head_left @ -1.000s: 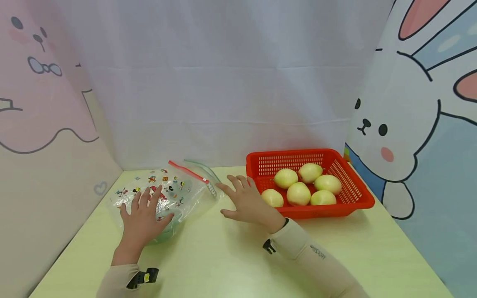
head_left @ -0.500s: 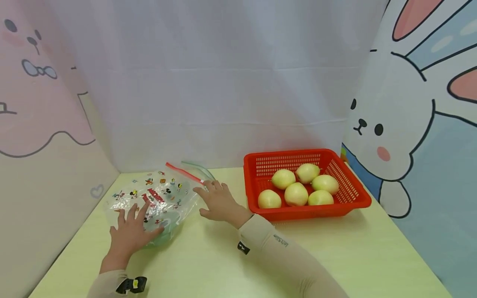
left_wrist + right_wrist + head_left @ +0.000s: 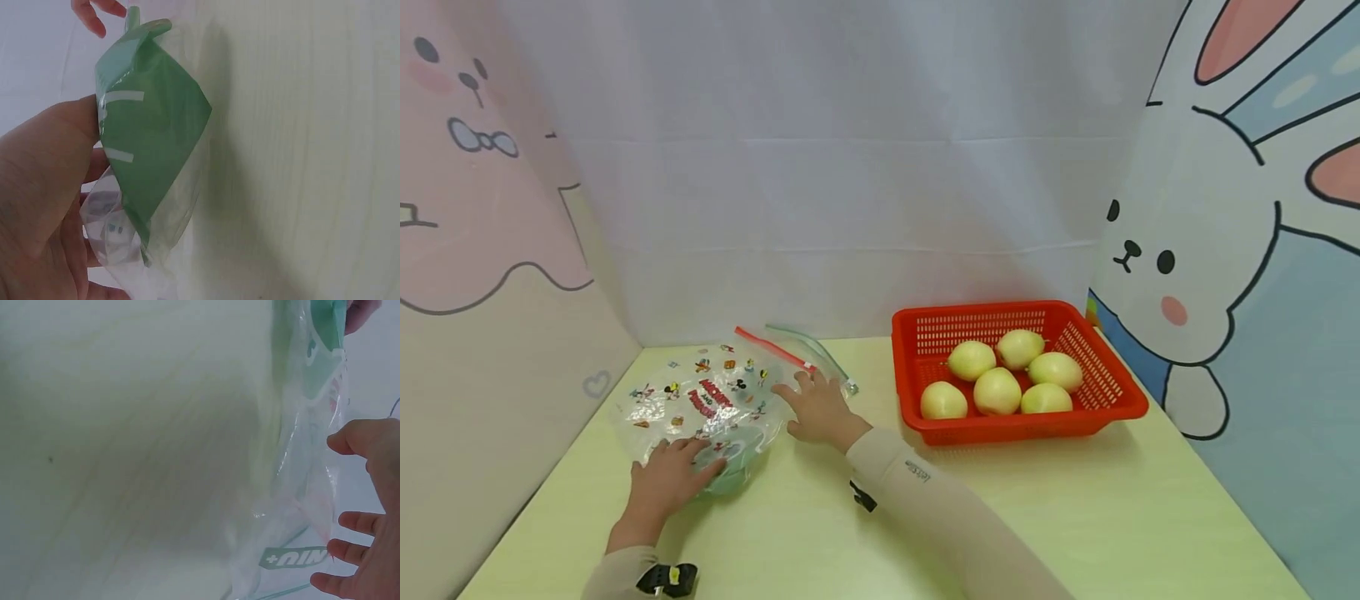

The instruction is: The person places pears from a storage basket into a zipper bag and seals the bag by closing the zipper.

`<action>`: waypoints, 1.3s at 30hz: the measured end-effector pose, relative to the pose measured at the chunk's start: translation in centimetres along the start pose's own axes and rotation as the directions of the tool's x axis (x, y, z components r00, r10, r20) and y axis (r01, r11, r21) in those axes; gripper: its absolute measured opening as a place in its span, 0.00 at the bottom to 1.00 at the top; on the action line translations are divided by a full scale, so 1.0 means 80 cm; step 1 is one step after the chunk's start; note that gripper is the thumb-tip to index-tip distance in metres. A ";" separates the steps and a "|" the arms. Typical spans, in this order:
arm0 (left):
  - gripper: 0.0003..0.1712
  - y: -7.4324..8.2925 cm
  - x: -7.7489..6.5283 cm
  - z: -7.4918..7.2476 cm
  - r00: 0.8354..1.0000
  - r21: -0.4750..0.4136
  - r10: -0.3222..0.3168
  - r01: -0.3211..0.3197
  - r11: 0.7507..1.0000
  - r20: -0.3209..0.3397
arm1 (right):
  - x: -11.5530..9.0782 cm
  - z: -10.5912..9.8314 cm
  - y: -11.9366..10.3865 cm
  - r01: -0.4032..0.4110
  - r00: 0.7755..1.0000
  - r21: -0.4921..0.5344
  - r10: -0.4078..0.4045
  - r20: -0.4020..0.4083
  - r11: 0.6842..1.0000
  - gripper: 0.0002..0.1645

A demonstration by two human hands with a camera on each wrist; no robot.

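Observation:
A clear plastic zip bag (image 3: 685, 392) printed with small cartoon figures lies on the left of the table. Its zip edge, with a red strip (image 3: 771, 346) and a green strip (image 3: 808, 340), points to the back right. My left hand (image 3: 668, 479) rests on the near end, thumb spread; its wrist view shows the bag's folded green end (image 3: 156, 119) beside the thumb. Over the zip side, my right hand (image 3: 820, 410) has its fingers spread and relaxed. In the right wrist view, those fingertips (image 3: 340, 584) are right at the bag's edge, near a green label (image 3: 294, 557).
On the right stands a red plastic basket (image 3: 1022, 429) holding several pale yellow-green round fruits (image 3: 997, 392). The pale table (image 3: 880, 542) meets a white cloth backdrop (image 3: 850, 192), with cartoon-printed panels (image 3: 1210, 275) on both sides.
My right hand has moved left, away from the basket, to the bag's zip side. My left hand has drawn back toward the bag's near end, uncovering more of its print.

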State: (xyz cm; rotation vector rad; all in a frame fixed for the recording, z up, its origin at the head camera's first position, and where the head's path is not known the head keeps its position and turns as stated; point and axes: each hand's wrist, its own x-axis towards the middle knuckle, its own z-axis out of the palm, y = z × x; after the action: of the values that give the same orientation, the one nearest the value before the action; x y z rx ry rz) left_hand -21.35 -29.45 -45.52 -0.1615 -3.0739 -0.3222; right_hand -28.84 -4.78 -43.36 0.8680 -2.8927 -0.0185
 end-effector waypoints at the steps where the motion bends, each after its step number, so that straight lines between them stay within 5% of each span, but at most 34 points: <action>1: 0.27 0.001 0.001 0.000 1.000 -0.003 0.013 -0.013 1.000 -0.004 | 0.000 0.003 -0.002 -0.001 1.000 -0.004 0.001 0.010 1.000 0.36; 7: 0.06 0.007 0.002 0.002 0.990 -0.023 0.081 -0.084 0.996 -0.118 | -0.004 0.005 -0.009 0.007 1.000 -0.043 -0.008 -0.017 0.999 0.33; 11: 0.03 0.010 0.002 0.001 0.952 -0.014 0.104 -0.113 0.993 -0.287 | -0.004 -0.002 -0.005 0.027 0.994 -0.027 -0.030 -0.101 0.999 0.35; 13: 0.02 0.012 0.002 0.000 0.901 0.001 0.124 -0.136 0.991 -0.416 | -0.004 -0.007 -0.003 0.044 0.987 -0.019 -0.046 -0.153 0.999 0.36; 18: 0.04 0.023 0.006 -0.012 0.689 0.065 0.205 -0.224 0.972 -0.695 | -0.005 -0.026 0.006 0.052 0.960 -0.001 -0.050 -0.276 0.999 0.36; 21: 0.04 0.030 0.009 -0.023 0.594 0.092 0.236 -0.263 0.960 -0.769 | -0.006 -0.038 0.015 0.035 0.941 0.013 -0.028 -0.337 0.999 0.37; 25: 0.01 0.040 0.010 -0.039 0.499 0.123 0.258 -0.286 0.950 -0.828 | -0.008 -0.055 0.032 0.023 0.902 0.069 0.009 -0.431 0.997 0.38; 33: 0.10 0.071 0.002 -0.074 0.334 0.140 0.262 -0.347 0.927 -0.906 | -0.016 -0.105 0.074 -0.012 0.842 0.256 0.148 -0.519 0.966 0.40; 35: 0.12 0.080 0.001 -0.084 0.285 0.143 0.259 -0.370 0.918 -0.923 | -0.020 -0.117 0.084 -0.010 0.819 0.289 0.173 -0.546 0.957 0.39; 39: 0.14 0.095 0.000 -0.097 0.218 0.101 0.206 -0.415 0.904 -0.954 | -0.028 -0.134 0.101 0.064 0.749 0.361 0.194 -0.633 0.930 0.30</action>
State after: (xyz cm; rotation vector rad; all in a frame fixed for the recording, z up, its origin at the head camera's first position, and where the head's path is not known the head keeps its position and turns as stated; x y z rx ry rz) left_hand -20.24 -23.71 -36.41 -0.4128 -1.6921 -0.4463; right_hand -30.11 3.44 -32.56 0.6314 -2.2557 0.7095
